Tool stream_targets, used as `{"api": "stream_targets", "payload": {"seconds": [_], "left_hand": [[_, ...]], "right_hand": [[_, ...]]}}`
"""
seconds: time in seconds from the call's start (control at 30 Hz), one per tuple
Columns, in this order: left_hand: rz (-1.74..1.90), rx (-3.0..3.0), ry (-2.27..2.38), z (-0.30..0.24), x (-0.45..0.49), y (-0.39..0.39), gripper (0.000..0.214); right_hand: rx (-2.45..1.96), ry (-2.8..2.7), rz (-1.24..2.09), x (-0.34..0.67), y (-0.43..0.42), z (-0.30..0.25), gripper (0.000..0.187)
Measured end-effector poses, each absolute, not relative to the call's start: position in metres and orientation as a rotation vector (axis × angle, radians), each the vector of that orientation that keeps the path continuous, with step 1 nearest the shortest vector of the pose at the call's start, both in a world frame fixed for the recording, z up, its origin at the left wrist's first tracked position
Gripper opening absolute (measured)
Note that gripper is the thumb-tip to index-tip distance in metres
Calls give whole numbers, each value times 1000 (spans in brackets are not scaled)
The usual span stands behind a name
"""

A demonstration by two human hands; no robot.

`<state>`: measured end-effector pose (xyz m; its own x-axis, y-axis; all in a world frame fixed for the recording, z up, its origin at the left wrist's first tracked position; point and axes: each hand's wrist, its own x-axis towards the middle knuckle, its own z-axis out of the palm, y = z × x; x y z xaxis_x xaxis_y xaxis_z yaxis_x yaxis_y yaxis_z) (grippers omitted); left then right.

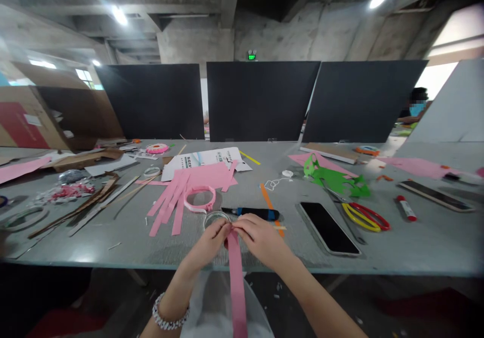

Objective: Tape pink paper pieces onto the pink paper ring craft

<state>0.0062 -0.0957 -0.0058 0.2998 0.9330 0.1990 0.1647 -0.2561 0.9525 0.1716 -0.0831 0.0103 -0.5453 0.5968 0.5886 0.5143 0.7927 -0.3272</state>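
A long pink paper strip (pixel 236 287) hangs over the table's front edge toward my lap. My left hand (pixel 212 237) pinches its upper end with closed fingers. Right beside it, my right hand (pixel 260 238) is closed on the same end, fingertips almost touching the left ones. What lies under the fingertips is hidden. Just behind my left hand lies a clear tape roll (pixel 206 218), partly covered. A pink ring band (pixel 200 197) stands behind that. Beyond my right hand rests a tool with a black and blue handle (pixel 260 213). Several cut pink strips (pixel 176 192) fan out at the left.
To the right are a phone (pixel 328 227), scissors (pixel 365 217), green paper scraps (pixel 336 177) and a red-capped marker (pixel 406 208). Cardboard strips (pixel 91 207) and another tape roll (pixel 26 218) lie left. Black panels (pixel 262 101) stand behind. A person sits far right.
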Motion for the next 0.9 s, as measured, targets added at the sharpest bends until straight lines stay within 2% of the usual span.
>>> {"api": "stream_targets", "payload": {"seconds": [0.13,0.27,0.63,0.9], "left_hand": [[1035,1697,1032,-1,5,-99,23],[993,1712,1014,-1,4,-98,28],[855,1767,971,9,-4,-101,25],[938,1739,992,5,-3,-103,29]], "right_hand": [[-867,-2283,246,174,-83,18,17],[-795,-2259,310,175,-81,16,19],[-813,-2307,293,178,-84,15,19],[-794,-2283,238,173,-86,15,14]]}}
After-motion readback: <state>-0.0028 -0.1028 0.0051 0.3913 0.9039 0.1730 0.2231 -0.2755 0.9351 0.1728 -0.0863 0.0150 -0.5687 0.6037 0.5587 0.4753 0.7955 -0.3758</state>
